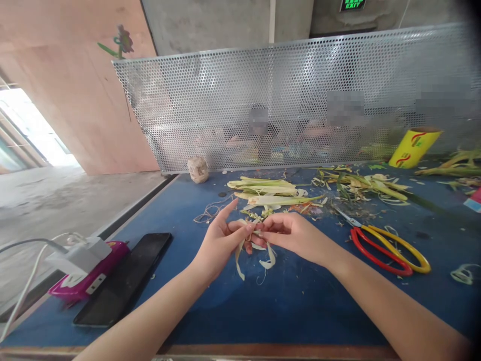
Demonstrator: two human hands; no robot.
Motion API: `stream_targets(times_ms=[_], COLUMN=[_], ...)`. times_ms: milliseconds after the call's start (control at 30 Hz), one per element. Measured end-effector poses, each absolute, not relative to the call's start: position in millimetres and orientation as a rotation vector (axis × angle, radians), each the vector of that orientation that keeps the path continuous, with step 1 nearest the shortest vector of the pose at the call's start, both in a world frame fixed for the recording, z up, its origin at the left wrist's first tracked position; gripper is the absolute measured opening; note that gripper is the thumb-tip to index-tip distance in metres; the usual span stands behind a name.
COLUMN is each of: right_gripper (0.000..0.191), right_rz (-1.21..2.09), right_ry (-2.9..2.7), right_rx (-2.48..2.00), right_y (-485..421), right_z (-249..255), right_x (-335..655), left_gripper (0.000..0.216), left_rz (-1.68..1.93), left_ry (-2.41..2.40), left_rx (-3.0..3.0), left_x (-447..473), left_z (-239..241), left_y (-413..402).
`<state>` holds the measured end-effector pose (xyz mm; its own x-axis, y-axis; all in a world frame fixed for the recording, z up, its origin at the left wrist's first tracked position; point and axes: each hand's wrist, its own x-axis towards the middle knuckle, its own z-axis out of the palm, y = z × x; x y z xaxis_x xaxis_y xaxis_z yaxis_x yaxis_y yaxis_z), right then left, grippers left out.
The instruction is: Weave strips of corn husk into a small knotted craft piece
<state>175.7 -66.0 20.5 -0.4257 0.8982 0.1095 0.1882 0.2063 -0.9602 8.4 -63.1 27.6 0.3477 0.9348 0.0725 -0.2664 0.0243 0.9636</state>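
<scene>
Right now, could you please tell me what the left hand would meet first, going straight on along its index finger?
The left hand would probably meet the pale stalks first, though depth is unclear and it might pass above.

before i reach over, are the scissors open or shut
Shut: the scissors show their blades together as one narrow tip.

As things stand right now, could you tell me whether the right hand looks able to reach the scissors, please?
Probably yes: the scissors lie beside the right forearm with nothing over them, though the right hand is busy with pale strips.
</scene>
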Motion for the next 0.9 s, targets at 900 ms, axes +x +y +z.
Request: stream_targets(times_ms=[900], right_gripper=[0.012], right_rz=[1.073], right_ry=[-1.746], right_rx=[-1.163], right_y=[-62], right_z=[26], right_x=[191], left_gripper=[0.074], left_rz=[0.837], left_ry=[0.758], left_rx=[1.081], left_x=[5], left_z=[32], left_y=[-65])
